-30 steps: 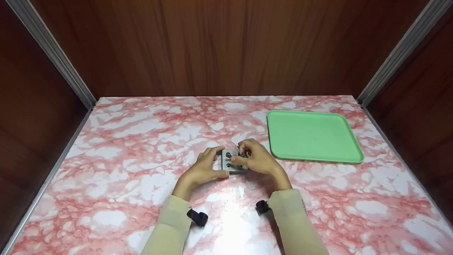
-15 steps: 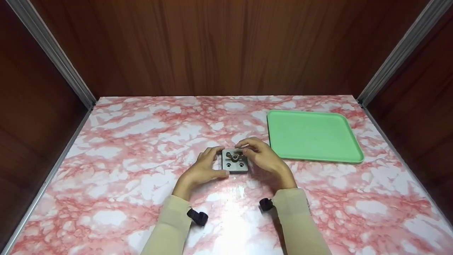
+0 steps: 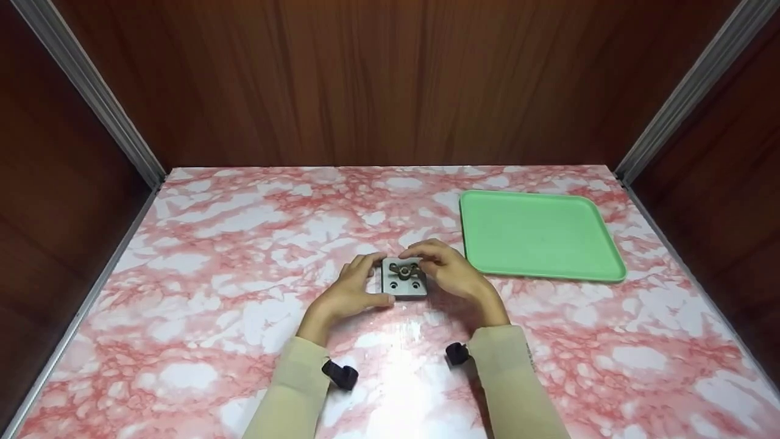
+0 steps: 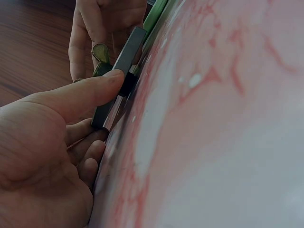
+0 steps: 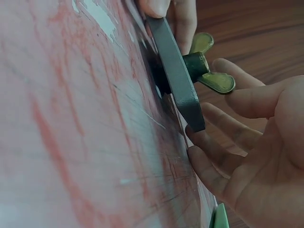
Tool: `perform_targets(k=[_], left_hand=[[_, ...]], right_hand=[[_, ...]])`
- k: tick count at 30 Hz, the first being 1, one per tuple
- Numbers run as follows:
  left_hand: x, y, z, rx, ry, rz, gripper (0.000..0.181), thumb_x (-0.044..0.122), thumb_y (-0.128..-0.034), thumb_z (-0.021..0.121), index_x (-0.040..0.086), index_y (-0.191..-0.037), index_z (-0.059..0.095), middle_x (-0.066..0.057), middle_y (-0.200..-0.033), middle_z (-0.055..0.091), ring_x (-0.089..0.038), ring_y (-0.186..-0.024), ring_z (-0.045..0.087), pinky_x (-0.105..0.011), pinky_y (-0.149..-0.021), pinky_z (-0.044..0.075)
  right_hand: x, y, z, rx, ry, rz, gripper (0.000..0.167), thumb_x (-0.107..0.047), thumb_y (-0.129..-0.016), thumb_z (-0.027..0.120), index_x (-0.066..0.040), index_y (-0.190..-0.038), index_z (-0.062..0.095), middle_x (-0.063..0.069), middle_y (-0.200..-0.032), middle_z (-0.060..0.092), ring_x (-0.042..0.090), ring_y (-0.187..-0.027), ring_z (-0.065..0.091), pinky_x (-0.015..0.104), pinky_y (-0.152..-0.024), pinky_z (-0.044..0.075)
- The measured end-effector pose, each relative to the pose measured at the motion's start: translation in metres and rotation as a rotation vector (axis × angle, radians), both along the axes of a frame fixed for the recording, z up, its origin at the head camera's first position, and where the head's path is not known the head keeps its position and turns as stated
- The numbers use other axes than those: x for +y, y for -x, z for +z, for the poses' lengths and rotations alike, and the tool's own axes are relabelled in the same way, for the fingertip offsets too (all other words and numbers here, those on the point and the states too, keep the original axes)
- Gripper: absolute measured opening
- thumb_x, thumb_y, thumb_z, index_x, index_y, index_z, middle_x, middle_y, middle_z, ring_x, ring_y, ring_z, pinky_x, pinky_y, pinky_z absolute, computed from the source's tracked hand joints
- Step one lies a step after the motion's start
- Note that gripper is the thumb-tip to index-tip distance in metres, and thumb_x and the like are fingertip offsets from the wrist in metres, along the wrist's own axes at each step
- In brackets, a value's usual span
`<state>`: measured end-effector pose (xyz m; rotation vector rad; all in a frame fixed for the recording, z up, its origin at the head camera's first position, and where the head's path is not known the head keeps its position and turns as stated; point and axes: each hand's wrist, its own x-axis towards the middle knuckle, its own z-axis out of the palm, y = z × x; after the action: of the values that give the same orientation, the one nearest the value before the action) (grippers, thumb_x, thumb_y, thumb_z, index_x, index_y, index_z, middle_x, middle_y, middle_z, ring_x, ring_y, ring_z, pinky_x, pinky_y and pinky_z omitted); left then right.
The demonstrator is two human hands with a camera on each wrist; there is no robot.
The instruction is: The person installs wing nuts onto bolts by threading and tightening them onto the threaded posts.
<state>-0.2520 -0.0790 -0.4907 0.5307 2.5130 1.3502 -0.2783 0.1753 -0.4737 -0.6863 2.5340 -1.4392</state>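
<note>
A grey square metal plate (image 3: 404, 291) with several holes lies before me, with a dark part beneath it. On its top sits a brass-coloured wing nut (image 3: 404, 272), whose two wings show clearly in the right wrist view. My left hand (image 3: 348, 292) holds the plate by its left side, thumb on the near edge and fingers at the far edge. At the right, my right hand (image 3: 456, 275) has its thumb against the right wing, seemingly touching it. Its index finger reaches past the wing nut, and the other fingers are loosely bent beside the plate.
A green tray (image 3: 542, 235) lies to the right on the red-and-white marbled table (image 3: 201, 292). Brown wood-grain panels (image 3: 378, 85) enclose the back and both sides. Dark wrist-worn devices (image 3: 340, 373) sit at both cuffs.
My right hand has let go of the wing nut and drawn back right, then edged its index finger left again. The wing nut is now uncovered. Left hand and plate are still.
</note>
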Motion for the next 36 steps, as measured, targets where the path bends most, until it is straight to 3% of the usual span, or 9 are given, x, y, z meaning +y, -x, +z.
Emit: perform_targets(k=[19, 36], left_hand=[[-0.0006, -0.0011, 0.0001, -0.001, 0.014, 0.001, 0.093, 0.028, -0.0847, 0.088, 0.017, -0.163, 0.039, -0.007, -0.156, 0.045, -0.031, -0.137, 0.042, -0.054, -0.116, 0.038], [-0.0002, -0.002, 0.001, 0.007, 0.002, 0.001, 0.091, 0.027, -0.0841, 0.088, 0.019, -0.162, 0.041, -0.006, -0.157, 0.045, -0.031, -0.137, 0.042, -0.054, -0.116, 0.038]], right_hand=[[-0.0004, -0.0013, 0.0023, -0.003, -0.065, 0.067, 0.048, -0.003, -0.096, 0.058, -0.019, -0.139, 0.071, 0.01, -0.147, 0.059, 0.032, -0.14, 0.051, 0.057, -0.121, 0.033], [0.0003, -0.0017, 0.002, 0.001, -0.114, 0.062, 0.049, -0.015, -0.097, 0.066, -0.023, -0.145, 0.066, 0.007, -0.149, 0.059, 0.029, -0.137, 0.054, 0.055, -0.12, 0.036]])
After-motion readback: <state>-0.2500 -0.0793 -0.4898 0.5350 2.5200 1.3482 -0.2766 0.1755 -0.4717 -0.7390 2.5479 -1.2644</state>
